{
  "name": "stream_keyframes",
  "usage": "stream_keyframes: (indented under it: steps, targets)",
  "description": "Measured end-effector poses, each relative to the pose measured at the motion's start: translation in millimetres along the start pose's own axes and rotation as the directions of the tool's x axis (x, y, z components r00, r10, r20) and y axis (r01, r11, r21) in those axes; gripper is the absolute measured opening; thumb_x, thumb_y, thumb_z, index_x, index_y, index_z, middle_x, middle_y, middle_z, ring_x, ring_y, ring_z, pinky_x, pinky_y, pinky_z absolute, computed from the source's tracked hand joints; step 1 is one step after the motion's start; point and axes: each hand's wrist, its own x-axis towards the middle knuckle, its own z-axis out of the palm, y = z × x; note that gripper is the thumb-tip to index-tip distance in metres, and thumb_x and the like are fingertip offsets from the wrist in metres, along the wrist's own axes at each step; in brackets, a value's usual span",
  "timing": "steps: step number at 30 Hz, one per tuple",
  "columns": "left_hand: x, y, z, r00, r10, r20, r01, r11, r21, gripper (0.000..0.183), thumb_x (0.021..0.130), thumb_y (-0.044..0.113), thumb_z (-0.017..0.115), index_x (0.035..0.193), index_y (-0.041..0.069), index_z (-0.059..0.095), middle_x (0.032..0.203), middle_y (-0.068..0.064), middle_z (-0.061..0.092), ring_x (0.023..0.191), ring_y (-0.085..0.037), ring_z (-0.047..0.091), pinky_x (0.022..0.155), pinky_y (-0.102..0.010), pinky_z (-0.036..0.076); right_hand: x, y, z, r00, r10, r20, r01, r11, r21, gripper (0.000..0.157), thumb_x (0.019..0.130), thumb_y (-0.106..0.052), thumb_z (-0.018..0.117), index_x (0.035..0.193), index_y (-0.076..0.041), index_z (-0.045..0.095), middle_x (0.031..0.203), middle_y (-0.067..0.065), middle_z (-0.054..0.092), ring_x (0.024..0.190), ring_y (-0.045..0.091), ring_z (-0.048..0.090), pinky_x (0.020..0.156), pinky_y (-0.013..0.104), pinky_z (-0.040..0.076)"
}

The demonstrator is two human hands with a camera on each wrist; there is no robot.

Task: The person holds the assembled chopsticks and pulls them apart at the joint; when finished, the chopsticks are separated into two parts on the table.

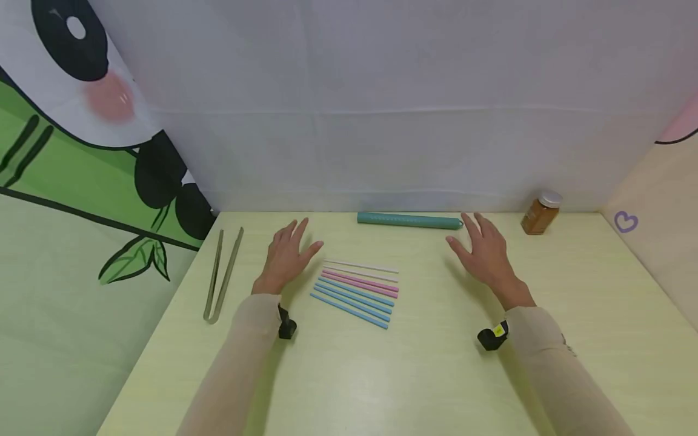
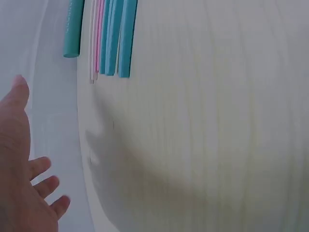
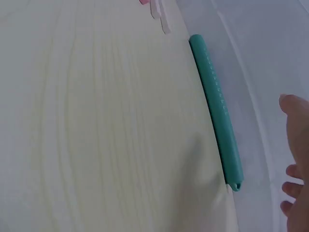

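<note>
Both hands hover over the table with fingers spread and hold nothing. My left hand is just left of a row of slim tapered chopsticks, white at the back, then pink, then several blue ones in front. In the left wrist view the near ends of the chopsticks look square-cut. My right hand is near the looped end of a green rod with printed marks, lying along the back edge. The right wrist view shows that rod apart from the thumb.
Metal tongs lie on the left side of the table, left of the left forearm. A small glass jar with brown contents and a silver lid stands at the back right. A pale cloth wall rises behind the table.
</note>
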Motion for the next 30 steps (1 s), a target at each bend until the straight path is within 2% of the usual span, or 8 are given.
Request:
stream_keyframes:
  steps: [2, 6, 9, 13, 16, 20, 25, 30]
  targets:
    - [2.1, -0.2, 2.4, 1.0, 0.006, 0.011, -0.005, 0.996, -0.092, 0.072, 0.094, 0.055, 0.049, 0.15, 0.013, 0.03, 0.15, -0.018, 0.032, 0.136, -0.039, 0.028, 0.109, -0.058, 0.026, 2, -4, 8.3, 0.998, -0.053, -0.026, 0.055, 0.994, 0.089, 0.064, 0.096, -0.037, 0.056, 0.145, -0.003, 0.035, 0.147, 0.027, 0.032, 0.133, 0.047, 0.031, 0.106, 0.062, 0.024]
    - [7.9, -0.1, 9.5, 0.997, 0.032, 0.072, -0.015, 0.973, -0.229, 0.059, 0.095, 0.044, 0.056, 0.137, 0.004, 0.047, 0.132, -0.018, 0.049, 0.119, -0.036, 0.048, 0.099, -0.051, 0.041, 5, -17, 23.5, 0.997, -0.074, -0.004, 0.073, 0.971, 0.227, 0.059, 0.094, -0.033, 0.061, 0.138, 0.0, 0.042, 0.137, 0.023, 0.043, 0.123, 0.041, 0.042, 0.102, 0.057, 0.033]
    - [12.0, 0.7, 15.1, 0.987, 0.079, 0.139, -0.042, 0.967, -0.251, 0.045, 0.095, 0.034, 0.059, 0.127, 0.002, 0.056, 0.117, -0.017, 0.056, 0.105, -0.031, 0.056, 0.092, -0.046, 0.047, 7, -26, 36.1, 0.997, -0.07, 0.041, 0.054, 0.949, 0.31, 0.054, 0.093, -0.03, 0.062, 0.134, 0.001, 0.046, 0.13, 0.02, 0.048, 0.117, 0.037, 0.047, 0.099, 0.053, 0.038]
    - [14.1, 2.2, 19.1, 0.978, 0.092, 0.185, -0.044, 0.968, -0.248, 0.032, 0.094, 0.026, 0.062, 0.116, 0.002, 0.063, 0.106, -0.014, 0.059, 0.097, -0.027, 0.056, 0.089, -0.042, 0.047, 8, -39, 50.7, 0.99, -0.071, 0.124, 0.017, 0.921, 0.388, 0.048, 0.092, -0.026, 0.065, 0.128, 0.002, 0.05, 0.124, 0.018, 0.053, 0.111, 0.033, 0.052, 0.097, 0.05, 0.042]
    - [14.1, 4.3, 19.1, 0.977, 0.082, 0.195, -0.029, 0.965, -0.26, 0.027, 0.093, 0.023, 0.063, 0.112, 0.003, 0.065, 0.104, -0.012, 0.059, 0.095, -0.026, 0.056, 0.088, -0.041, 0.047, 7, -46, 59.8, 0.978, -0.067, 0.198, -0.02, 0.913, 0.408, 0.042, 0.091, -0.026, 0.065, 0.123, -0.001, 0.054, 0.118, 0.016, 0.056, 0.108, 0.03, 0.054, 0.095, 0.047, 0.045]
    - [15.1, 6.7, 20.3, 0.968, 0.111, 0.226, -0.049, 0.964, -0.263, 0.02, 0.093, 0.019, 0.064, 0.107, 0.005, 0.067, 0.1, -0.011, 0.06, 0.092, -0.023, 0.056, 0.086, -0.039, 0.047, 5, -52, 68.7, 0.961, -0.075, 0.268, -0.046, 0.906, 0.42, 0.036, 0.091, -0.026, 0.066, 0.117, -0.003, 0.056, 0.11, 0.011, 0.059, 0.101, 0.025, 0.056, 0.09, 0.041, 0.046]
    - [16.6, 10.0, 22.8, 0.957, 0.134, 0.258, -0.067, 0.965, -0.253, 0.014, 0.092, 0.018, 0.065, 0.101, 0.008, 0.069, 0.097, -0.007, 0.059, 0.089, -0.019, 0.055, 0.084, -0.035, 0.048, 4, -56, 73.2, 0.949, -0.101, 0.3, -0.037, 0.906, 0.422, 0.027, 0.091, -0.021, 0.066, 0.112, -0.005, 0.059, 0.105, 0.009, 0.06, 0.098, 0.022, 0.055, 0.089, 0.039, 0.046]
    - [17.1, 12.4, 22.8, 0.959, 0.123, 0.257, -0.063, 0.971, -0.23, 0.011, 0.09, 0.017, 0.067, 0.097, 0.009, 0.069, 0.095, -0.006, 0.059, 0.088, -0.02, 0.055, 0.083, -0.035, 0.048, 4, -56, 75.9, 0.937, -0.145, 0.319, 0.012, 0.923, 0.384, 0.019, 0.091, -0.019, 0.066, 0.105, -0.007, 0.062, 0.105, 0.008, 0.059, 0.099, 0.022, 0.055, 0.09, 0.04, 0.045]
